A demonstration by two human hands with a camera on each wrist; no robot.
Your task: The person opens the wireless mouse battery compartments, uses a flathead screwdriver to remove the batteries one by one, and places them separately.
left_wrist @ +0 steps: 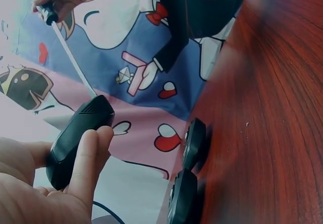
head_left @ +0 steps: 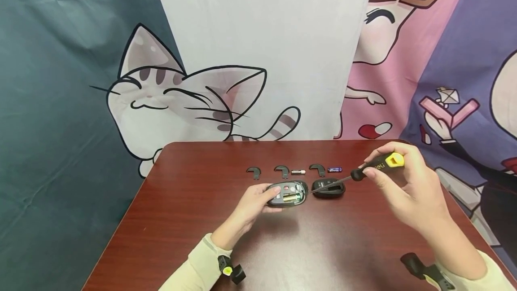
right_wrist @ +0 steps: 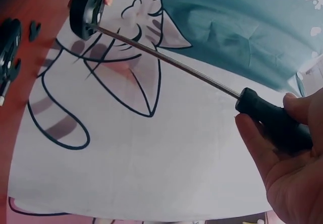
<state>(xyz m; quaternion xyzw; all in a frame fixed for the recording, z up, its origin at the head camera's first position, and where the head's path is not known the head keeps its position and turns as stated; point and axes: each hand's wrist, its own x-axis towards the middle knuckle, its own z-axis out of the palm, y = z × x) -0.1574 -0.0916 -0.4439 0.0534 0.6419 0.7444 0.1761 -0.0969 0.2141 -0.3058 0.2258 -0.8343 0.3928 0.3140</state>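
Observation:
My left hand (head_left: 251, 201) holds a dark computer mouse (head_left: 287, 191) underside up, thumb on top and fingers below. The mouse's battery compartment lies uncovered, with a battery (head_left: 291, 198) inside. In my right hand (head_left: 418, 194) I grip a black and yellow screwdriver (head_left: 379, 165) by its handle. Its thin shaft (right_wrist: 166, 58) slants down to the mouse, and the tip meets the mouse's end near the compartment. In the left wrist view, the mouse (left_wrist: 83, 128) hides the exact contact of the tip.
Another black mouse (head_left: 329, 188) lies on the table (head_left: 181, 219) beyond the held one; the left wrist view shows a further mouse (left_wrist: 182, 199) beside it. Farther back lie several curved dark covers (head_left: 254, 172), a pale battery (head_left: 298, 172) and a blue battery (head_left: 335, 169).

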